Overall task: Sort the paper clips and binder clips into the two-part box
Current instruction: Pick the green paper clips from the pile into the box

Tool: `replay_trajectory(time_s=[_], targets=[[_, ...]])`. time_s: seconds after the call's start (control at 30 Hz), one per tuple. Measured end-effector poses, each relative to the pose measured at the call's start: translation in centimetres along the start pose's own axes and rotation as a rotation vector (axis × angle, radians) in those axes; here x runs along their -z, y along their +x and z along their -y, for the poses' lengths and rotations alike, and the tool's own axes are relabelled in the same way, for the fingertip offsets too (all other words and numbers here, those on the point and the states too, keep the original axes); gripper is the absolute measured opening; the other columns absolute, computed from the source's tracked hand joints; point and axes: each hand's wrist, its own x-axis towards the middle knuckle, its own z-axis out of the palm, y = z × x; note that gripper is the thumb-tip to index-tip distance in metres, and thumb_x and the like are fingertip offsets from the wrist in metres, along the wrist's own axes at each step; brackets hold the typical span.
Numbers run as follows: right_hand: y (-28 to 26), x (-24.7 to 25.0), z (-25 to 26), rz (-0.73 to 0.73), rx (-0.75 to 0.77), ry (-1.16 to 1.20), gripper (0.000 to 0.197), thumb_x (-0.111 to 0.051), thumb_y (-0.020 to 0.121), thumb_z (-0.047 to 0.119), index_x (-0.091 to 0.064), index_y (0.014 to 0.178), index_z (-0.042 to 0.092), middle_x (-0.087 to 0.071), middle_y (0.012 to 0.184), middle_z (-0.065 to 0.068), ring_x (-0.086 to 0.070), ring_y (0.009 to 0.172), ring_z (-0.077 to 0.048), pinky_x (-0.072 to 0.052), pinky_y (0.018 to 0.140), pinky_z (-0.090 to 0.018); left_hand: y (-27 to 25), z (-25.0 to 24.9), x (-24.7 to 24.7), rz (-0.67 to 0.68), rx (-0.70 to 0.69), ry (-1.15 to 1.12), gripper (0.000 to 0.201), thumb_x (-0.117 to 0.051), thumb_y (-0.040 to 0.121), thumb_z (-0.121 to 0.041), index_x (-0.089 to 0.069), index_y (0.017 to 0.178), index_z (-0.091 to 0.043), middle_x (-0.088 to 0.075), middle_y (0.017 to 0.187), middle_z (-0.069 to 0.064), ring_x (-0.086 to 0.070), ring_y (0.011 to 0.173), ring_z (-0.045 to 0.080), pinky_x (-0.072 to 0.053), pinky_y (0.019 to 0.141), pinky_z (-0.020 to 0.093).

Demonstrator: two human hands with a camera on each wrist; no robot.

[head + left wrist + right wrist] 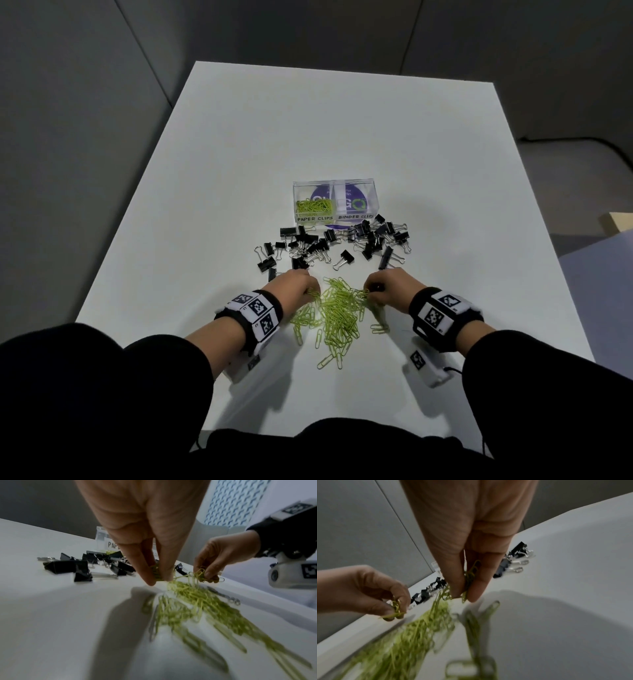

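two hands: left hand (297, 285) and right hand (390, 287) each have fingertips pinched together on a small bunch of lime-green wire paper clips, at the far edge of the loose green heap (337, 313).
left grip: thumb and fingers clamp a tuft of clips (156, 573) just above the white table (342, 130).
right grip: same kind of pinch, clips (471, 577) dangling from it and trailing into the heap.
box: clear plastic two-part box (335, 202) stands beyond the clips, hand-lettered "paper clips" on the left half, "binder clips" on the right.
done: a small nest of green clips (314, 206) lies in the left compartment; the right compartment looks empty of clips.
left: most of the green heap, and, it seems, every black binder clip with silver wire handles (334, 245); i judge the job is in its early part.
in the way: binder clips lie scattered between heap and box, some touching the box front, so each carry passes over them.
snag risk: clips look interlinked, so a lift may drag extras along.
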Motion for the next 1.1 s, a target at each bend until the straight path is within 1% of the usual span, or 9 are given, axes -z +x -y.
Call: replay_trajectory(time_s=[0.13, 0.2, 0.37, 0.47, 0.6, 0.7, 0.8, 0.93, 1.1], targets=[[-0.5, 3.0, 1.1, -0.036, 0.059, 0.098, 0.018, -0.062, 0.087, 0.014, -0.068, 0.101, 0.003, -0.068, 0.09, -0.008, -0.058, 0.075, -0.015, -0.044, 0.069, -0.018, -0.5, -0.3, 2.7, -0.041, -0.049, -0.099, 0.024, -0.057, 0.091, -0.019, -0.066, 0.112, -0.011, -0.064, 0.112, 0.007, -0.06, 0.098, 0.019, -0.043, 0.085, 0.023], [-0.4, 5.2, 2.0, -0.089, 0.087, 0.161, 0.017, -0.063, 0.087, 0.013, -0.068, 0.1, 0.003, -0.068, 0.086, -0.009, -0.061, 0.071, -0.018, -0.049, 0.07, -0.023, -0.7, -0.7, 4.8, -0.118, -0.082, -0.159, 0.024, -0.057, 0.091, -0.018, -0.066, 0.112, -0.011, -0.065, 0.11, 0.005, -0.059, 0.095, 0.017, -0.047, 0.089, 0.025], [2.7, 9.9, 5.1, -0.252, 0.104, 0.224, 0.021, -0.061, 0.087, 0.01, -0.066, 0.106, 0.003, -0.068, 0.103, -0.013, -0.065, 0.089, -0.024, -0.052, 0.087, -0.029, 1.1, -0.1, 10.5, -0.413, -0.084, -0.254, 0.021, -0.058, 0.09, -0.016, -0.067, 0.108, -0.01, -0.065, 0.103, 0.005, -0.056, 0.088, 0.012, -0.046, 0.086, 0.022], [6.8, 11.0, 6.7, -0.316, 0.111, 0.107, 0.023, -0.059, 0.089, 0.011, -0.066, 0.108, 0.001, -0.068, 0.109, -0.016, -0.063, 0.096, -0.027, -0.051, 0.092, -0.032, 3.5, 1.3, 13.2, -0.486, -0.034, -0.159, 0.021, -0.056, 0.091, -0.017, -0.067, 0.107, -0.009, -0.064, 0.102, 0.008, -0.056, 0.089, 0.018, -0.045, 0.084, 0.028], [11.8, 10.1, 7.7, -0.291, 0.047, 0.016, 0.024, -0.057, 0.09, 0.011, -0.066, 0.111, 0.004, -0.068, 0.112, -0.014, -0.063, 0.101, -0.028, -0.048, 0.09, -0.029, 6.4, 2.4, 13.9, -0.43, 0.024, -0.051, 0.023, -0.054, 0.093, -0.017, -0.065, 0.111, -0.01, -0.061, 0.109, 0.01, -0.057, 0.101, 0.025, -0.042, 0.086, 0.031], [13.2, 8.8, 7.8, -0.262, 0.026, 0.074, 0.029, -0.057, 0.09, 0.012, -0.062, 0.118, 0.006, -0.067, 0.118, -0.014, -0.062, 0.107, -0.027, -0.048, 0.098, -0.035, 7.9, 2.2, 13.3, -0.38, 0.033, 0.014, 0.025, -0.051, 0.094, -0.021, -0.063, 0.115, -0.014, -0.06, 0.114, 0.007, -0.057, 0.105, 0.024, -0.043, 0.086, 0.032], [12.3, 8.8, 7.5, -0.298, 0.025, 0.128, 0.031, -0.054, 0.092, 0.016, -0.059, 0.122, 0.008, -0.065, 0.122, -0.011, -0.061, 0.109, -0.025, -0.048, 0.098, -0.038, 9.1, 2.1, 12.7, -0.364, 0.058, 0.056, 0.027, -0.05, 0.094, -0.025, -0.058, 0.12, -0.021, -0.062, 0.117, 0.001, -0.057, 0.109, 0.021, -0.045, 0.086, 0.033], [8.9, 8.8, 6.2, -0.36, 0.097, 0.114, 0.021, -0.051, 0.093, 0.012, -0.064, 0.108, 0.006, -0.068, 0.108, -0.01, -0.062, 0.098, -0.024, -0.051, 0.089, -0.035, 10.3, 1.7, 11.8, -0.295, 0.046, 0.145, 0.023, -0.05, 0.094, -0.028, -0.057, 0.116, -0.022, -0.067, 0.113, -0.002, -0.059, 0.106, 0.019, -0.043, 0.079, 0.029], [5.8, 6.2, 3.3, -0.146, 0.091, -0.04, 0.021, -0.051, 0.094, 0.013, -0.064, 0.108, 0.007, -0.069, 0.108, -0.011, -0.064, 0.095, -0.023, -0.051, 0.087, -0.029, 9.6, 1.3, 10.9, -0.253, -0.049, 0.239, 0.03, -0.048, 0.095, -0.031, -0.06, 0.122, -0.024, -0.056, 0.128, -0.001, -0.049, 0.118, 0.02, -0.045, 0.085, 0.034]])
